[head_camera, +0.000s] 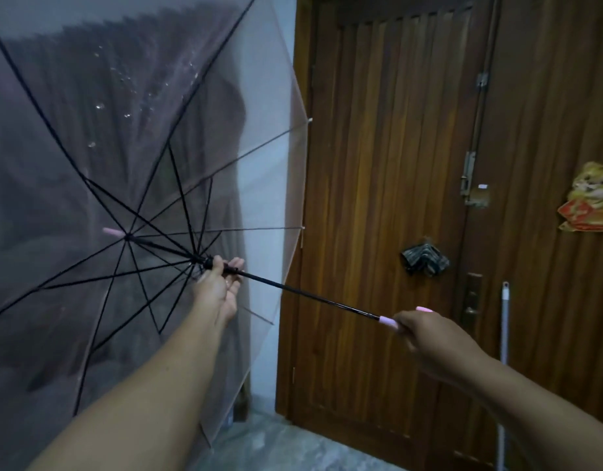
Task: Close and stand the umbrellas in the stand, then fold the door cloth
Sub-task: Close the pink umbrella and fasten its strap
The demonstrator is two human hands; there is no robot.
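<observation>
Ribbed wooden door (388, 198), translucent domed umbrella (89, 164)

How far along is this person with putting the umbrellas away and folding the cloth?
Early on. Nothing looks finished: the clear umbrella is fully open. In hand: the left hand grips the shaft by the runner and the right hand holds the pink handle, seemingly about to close it. Left: closing it, standing it in a stand, which is out of view, and folding the cloth.

Head camera—close, facing forward and down at a wooden door (388, 205).
</observation>
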